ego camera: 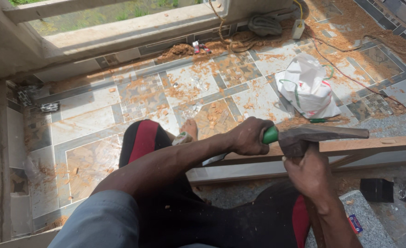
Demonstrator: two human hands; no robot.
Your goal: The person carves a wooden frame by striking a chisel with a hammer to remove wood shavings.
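Observation:
My left hand (249, 136) is closed around the green grip of a hammer (322, 134), whose metal head points right above a long wooden plank (377, 144). Directly under the hammer head, my right hand (311, 173) is fisted around a tool that stands upright against the plank. That tool is almost wholly hidden in the fist, so its kind is unclear. The plank lies across my lap and runs off to the right. My legs in black shorts with red stripes (143, 140) and a bare foot (190, 128) rest on the tiled floor.
Wood shavings (212, 115) cover the patterned floor tiles. A white plastic bag (306, 87) lies behind the plank. A red cable (350, 73) trails at the right. A black box (376, 189) and a small red packet (355, 223) sit on the stone step at lower right. A window sill (134, 32) borders the far side.

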